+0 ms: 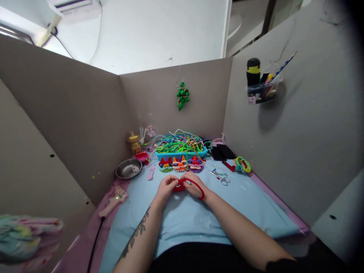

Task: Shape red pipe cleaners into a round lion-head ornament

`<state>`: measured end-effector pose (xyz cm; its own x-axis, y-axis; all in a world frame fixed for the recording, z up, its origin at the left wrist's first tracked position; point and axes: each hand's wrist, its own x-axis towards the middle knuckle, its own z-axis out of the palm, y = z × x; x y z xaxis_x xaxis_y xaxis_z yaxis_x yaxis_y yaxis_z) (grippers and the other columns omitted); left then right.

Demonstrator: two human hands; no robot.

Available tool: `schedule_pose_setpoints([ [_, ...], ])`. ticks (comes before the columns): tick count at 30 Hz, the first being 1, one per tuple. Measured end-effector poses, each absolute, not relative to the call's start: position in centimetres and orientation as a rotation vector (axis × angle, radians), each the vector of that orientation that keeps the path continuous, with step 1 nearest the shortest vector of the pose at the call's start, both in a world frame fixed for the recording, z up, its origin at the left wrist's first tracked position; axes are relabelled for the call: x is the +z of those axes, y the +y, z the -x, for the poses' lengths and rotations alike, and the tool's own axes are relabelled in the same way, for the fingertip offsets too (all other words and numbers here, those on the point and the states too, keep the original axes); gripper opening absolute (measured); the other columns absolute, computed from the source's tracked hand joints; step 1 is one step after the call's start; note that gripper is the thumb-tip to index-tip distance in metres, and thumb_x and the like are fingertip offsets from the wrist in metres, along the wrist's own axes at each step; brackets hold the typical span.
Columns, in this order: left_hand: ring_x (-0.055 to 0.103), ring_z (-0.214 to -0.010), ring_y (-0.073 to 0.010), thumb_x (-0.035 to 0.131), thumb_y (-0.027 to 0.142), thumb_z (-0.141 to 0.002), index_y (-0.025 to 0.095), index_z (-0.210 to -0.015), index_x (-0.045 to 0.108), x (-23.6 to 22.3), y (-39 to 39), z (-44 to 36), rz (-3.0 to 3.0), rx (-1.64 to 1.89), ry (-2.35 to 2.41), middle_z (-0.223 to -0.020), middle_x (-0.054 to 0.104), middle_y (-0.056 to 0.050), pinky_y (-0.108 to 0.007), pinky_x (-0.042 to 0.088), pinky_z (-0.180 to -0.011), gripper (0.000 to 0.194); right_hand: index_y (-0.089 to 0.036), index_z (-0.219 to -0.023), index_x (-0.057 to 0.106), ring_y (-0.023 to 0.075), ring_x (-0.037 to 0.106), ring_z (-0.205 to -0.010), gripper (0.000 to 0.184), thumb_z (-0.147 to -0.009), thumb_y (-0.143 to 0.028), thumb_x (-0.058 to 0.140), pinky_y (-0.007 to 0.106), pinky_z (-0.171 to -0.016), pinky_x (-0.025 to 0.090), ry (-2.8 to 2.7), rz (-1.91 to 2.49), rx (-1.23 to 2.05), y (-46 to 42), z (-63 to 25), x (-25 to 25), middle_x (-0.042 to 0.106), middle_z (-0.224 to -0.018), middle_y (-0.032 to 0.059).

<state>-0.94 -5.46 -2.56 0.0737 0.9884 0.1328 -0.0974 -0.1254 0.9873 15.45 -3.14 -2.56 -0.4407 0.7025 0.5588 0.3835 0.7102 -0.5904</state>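
Note:
My left hand [165, 187] and my right hand [193, 185] meet over the light blue mat [182, 216], both with fingers curled round a red pipe cleaner piece [179, 186]. A loose red loop of it [200, 189] arcs over my right hand toward the wrist. Just beyond my hands lie three small colourful pipe cleaner figures [180, 164] in a row. Behind them stands a blue basket [181, 153] heaped with pipe cleaners of many colours.
Scissors [222, 177] lie right of my hands. A metal bowl [128, 168] and a pink glue gun [113, 203] sit at the left. A multicoloured ring [242, 164] and black cases [223, 152] are at the right. Grey partition walls [85, 125] enclose the desk; a green ornament [182, 96] hangs behind.

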Motion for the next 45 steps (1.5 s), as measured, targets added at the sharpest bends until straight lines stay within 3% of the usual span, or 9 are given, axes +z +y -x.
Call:
schedule_pose_setpoints([
  [4, 0.050, -0.051, -0.0104, 0.070, 0.035, -0.063, 0.015, -0.070, 0.060, -2.5, -5.5, 0.9, -1.290, 1.270, 1.014, -0.056, 0.057, 0.002, -0.021, 0.036, -0.051, 0.023, -0.019, -0.070, 0.059, 0.0180, 0.053, -0.078, 0.018, -0.069, -0.007, 0.046, 0.029, -0.074, 0.040, -2.076, 0.839, 0.553, -3.5, -15.2, -2.2, 0.060, -0.076, 0.0030],
  [11, 0.051, -0.052, -0.0105, 0.071, 0.036, -0.064, 0.015, -0.073, 0.061, -2.3, -5.7, 0.9, -1.282, 1.256, 0.975, -0.057, 0.059, 0.002, -0.021, 0.036, -0.053, 0.025, -0.019, -0.079, 0.056, 0.0149, 0.054, -0.072, 0.017, -0.068, -0.011, 0.047, 0.024, -0.066, 0.041, -1.953, 0.794, 0.876, -4.0, -15.5, -1.9, 0.059, -0.076, -0.0006],
  [17, 0.055, -0.058, -0.0123, 0.072, 0.034, -0.065, 0.016, -0.077, 0.064, -2.5, -5.6, 1.1, -1.279, 1.256, 0.923, -0.066, 0.064, -0.001, -0.022, 0.039, -0.058, 0.024, -0.019, -0.077, 0.054, 0.0135, 0.053, -0.070, 0.019, -0.063, -0.008, 0.047, 0.023, -0.065, 0.042, -1.880, 0.745, 0.959, -3.1, -15.4, -2.7, 0.055, -0.074, -0.0021],
  [24, 0.059, -0.066, -0.0161, 0.071, 0.037, -0.066, 0.016, -0.080, 0.065, -2.7, -5.5, 1.2, -1.316, 1.232, 0.905, -0.073, 0.067, -0.004, -0.025, 0.042, -0.063, 0.026, -0.018, -0.079, 0.051, 0.0120, 0.052, -0.063, 0.017, -0.063, -0.012, 0.048, 0.022, -0.058, 0.041, -1.803, 0.689, 1.290, -3.1, -14.8, -2.9, 0.053, -0.067, -0.0037],
  [31, 0.060, -0.066, -0.0160, 0.073, 0.035, -0.064, 0.015, -0.081, 0.065, -2.5, -5.7, 1.2, -1.327, 1.207, 0.895, -0.073, 0.067, -0.004, -0.025, 0.043, -0.064, 0.028, -0.018, -0.074, 0.050, 0.0113, 0.049, -0.061, 0.016, -0.060, -0.010, 0.047, 0.022, -0.058, 0.038, -1.802, 0.624, 1.351, -2.5, -15.0, -3.7, 0.051, -0.064, -0.0046],
  [37, 0.060, -0.061, -0.0150, 0.076, 0.032, -0.061, 0.013, -0.077, 0.064, -2.4, -5.7, 1.0, -1.333, 1.192, 0.953, -0.067, 0.066, -0.002, -0.025, 0.044, -0.062, 0.028, -0.020, -0.086, 0.050, 0.0125, 0.051, -0.065, 0.025, -0.062, -0.014, 0.054, 0.023, -0.061, 0.039, -1.751, 0.714, 1.399, -2.7, -15.3, -3.5, 0.054, -0.071, -0.0041],
  [45, 0.061, -0.066, -0.0160, 0.071, 0.033, -0.067, 0.013, -0.079, 0.063, -2.5, -5.6, 1.0, -1.274, 1.275, 0.913, -0.073, 0.068, -0.004, -0.026, 0.046, -0.065, 0.025, -0.021, -0.082, 0.046, 0.0122, 0.053, -0.057, 0.030, -0.058, -0.022, 0.064, 0.022, -0.055, 0.038, -1.452, 0.760, 1.649, -3.0, -15.2, -2.4, 0.057, -0.063, -0.0060],
])
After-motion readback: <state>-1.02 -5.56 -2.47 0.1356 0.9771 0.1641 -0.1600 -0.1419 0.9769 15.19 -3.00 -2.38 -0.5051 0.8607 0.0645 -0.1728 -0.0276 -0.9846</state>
